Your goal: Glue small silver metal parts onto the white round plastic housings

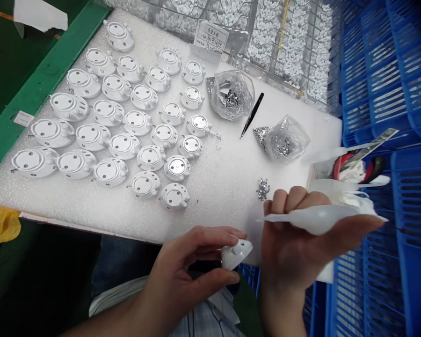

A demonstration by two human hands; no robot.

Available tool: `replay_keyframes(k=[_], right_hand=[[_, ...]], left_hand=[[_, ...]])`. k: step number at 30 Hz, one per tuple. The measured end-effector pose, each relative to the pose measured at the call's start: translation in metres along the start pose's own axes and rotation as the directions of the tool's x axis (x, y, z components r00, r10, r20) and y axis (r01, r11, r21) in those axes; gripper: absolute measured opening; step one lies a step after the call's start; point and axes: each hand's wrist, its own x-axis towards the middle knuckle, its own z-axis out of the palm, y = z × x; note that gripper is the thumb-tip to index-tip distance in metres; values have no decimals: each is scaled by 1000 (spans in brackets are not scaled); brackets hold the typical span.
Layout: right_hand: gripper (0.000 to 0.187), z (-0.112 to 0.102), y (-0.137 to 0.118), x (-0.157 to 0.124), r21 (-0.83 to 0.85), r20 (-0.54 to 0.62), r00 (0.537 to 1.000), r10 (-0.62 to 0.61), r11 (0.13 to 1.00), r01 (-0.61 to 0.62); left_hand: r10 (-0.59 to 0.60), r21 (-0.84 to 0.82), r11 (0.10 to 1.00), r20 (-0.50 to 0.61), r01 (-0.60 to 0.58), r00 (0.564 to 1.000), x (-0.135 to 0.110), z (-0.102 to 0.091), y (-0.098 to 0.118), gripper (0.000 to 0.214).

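Note:
Between the thumb and fingers of my left hand (pixel 189 271) is a small white plastic part (pixel 236 254), tilted, with a small dark spot on its face. My right hand (pixel 294 248) grips a translucent squeeze dropper (pixel 317 219), its thin tip pointing left, above and to the right of the white part. Tip and part are apart. Just beyond my right hand lies a small pile of shiny metal bits (pixel 263 188) on the white foam sheet (pixel 228 187). Similar white parts (pixel 175 196) stand in rows at the left, each with two dark dots.
Two plastic bags of metal bits (pixel 233 96) (pixel 284 142) lie behind, with black tweezers (pixel 252 114) between them. A handwritten label card (pixel 210 40) stands before clear trays (pixel 291 42) of white pieces. Blue crates (pixel 379 70) rise at the right, beside a container with red-and-black-handled tools (pixel 358 168).

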Motion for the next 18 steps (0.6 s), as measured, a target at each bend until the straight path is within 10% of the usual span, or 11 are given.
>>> replay_keyframes(k=[18], right_hand=[[55, 18, 4, -21, -134, 35, 999, -14, 991, 19]], left_hand=[[27, 246, 965, 250, -90, 968, 11, -11, 3, 23]])
